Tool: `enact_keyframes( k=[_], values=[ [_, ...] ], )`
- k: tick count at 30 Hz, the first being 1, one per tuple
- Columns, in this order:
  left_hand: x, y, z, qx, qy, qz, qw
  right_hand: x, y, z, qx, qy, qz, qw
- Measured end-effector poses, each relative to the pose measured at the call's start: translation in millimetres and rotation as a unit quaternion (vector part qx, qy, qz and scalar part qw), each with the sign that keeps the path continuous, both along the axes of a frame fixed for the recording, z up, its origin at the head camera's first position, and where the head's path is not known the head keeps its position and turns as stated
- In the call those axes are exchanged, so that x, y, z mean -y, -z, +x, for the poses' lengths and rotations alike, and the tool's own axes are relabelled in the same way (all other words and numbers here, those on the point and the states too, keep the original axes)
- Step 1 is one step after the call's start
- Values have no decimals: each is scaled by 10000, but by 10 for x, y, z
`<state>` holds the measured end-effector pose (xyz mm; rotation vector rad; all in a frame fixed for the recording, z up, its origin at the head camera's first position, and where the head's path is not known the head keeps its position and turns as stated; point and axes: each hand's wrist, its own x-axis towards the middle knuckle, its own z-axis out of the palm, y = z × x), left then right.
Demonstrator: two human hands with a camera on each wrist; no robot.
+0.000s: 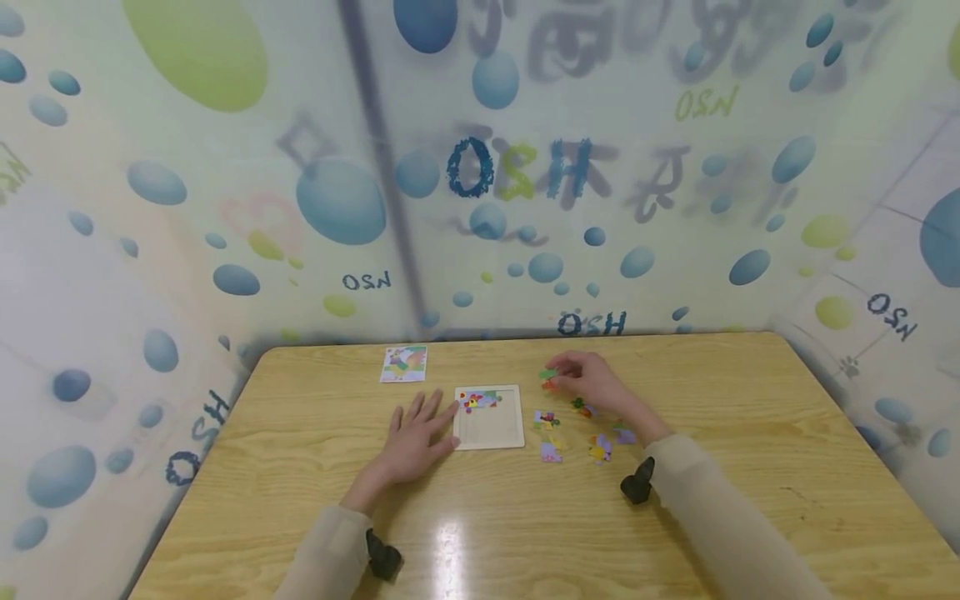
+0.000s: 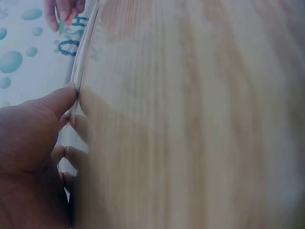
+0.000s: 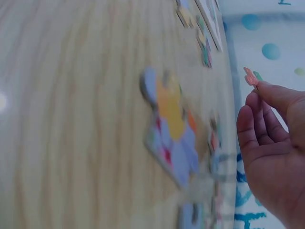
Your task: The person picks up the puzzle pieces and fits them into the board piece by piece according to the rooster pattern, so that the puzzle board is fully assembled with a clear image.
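My right hand (image 1: pixel 592 382) pinches a red and green jigsaw piece (image 1: pixel 549 379) between thumb and fingertips, to the right of the puzzle tray (image 1: pixel 491 433). The same piece (image 3: pixel 251 77) shows at the fingertips in the right wrist view. Along the tray's top edge, several joined pieces (image 1: pixel 480 400) lie inside the frame. My left hand (image 1: pixel 414 442) rests with spread fingers at the tray's left side, index finger and thumb at its rim. In the left wrist view the left thumb (image 2: pixel 62 100) lies along the edge.
Loose jigsaw pieces lie on the table (image 1: pixel 300 467) right of the tray, among them a purple and yellow piece (image 1: pixel 600 450) and a pink-purple piece (image 1: pixel 551 452). A square picture card (image 1: pixel 403 364) lies behind the left hand. A patterned wall (image 1: pixel 495 275) stands behind the table.
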<state>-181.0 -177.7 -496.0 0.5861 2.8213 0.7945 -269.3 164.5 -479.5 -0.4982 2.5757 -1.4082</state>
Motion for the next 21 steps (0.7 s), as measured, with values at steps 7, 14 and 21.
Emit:
enact_keyframes(
  k=[7,14,21],
  values=[
    [-4,-58,8,82,-59,-148,9998,247,43,30,140,-212,-117,9996],
    [-21,-54,4,100,-46,-176,9998,430,89,69,227,-312,-111,9992],
    [-15,9,-5,18,-10,-94,10000,551,100,61,215,-312,-122,9992]
  ],
)
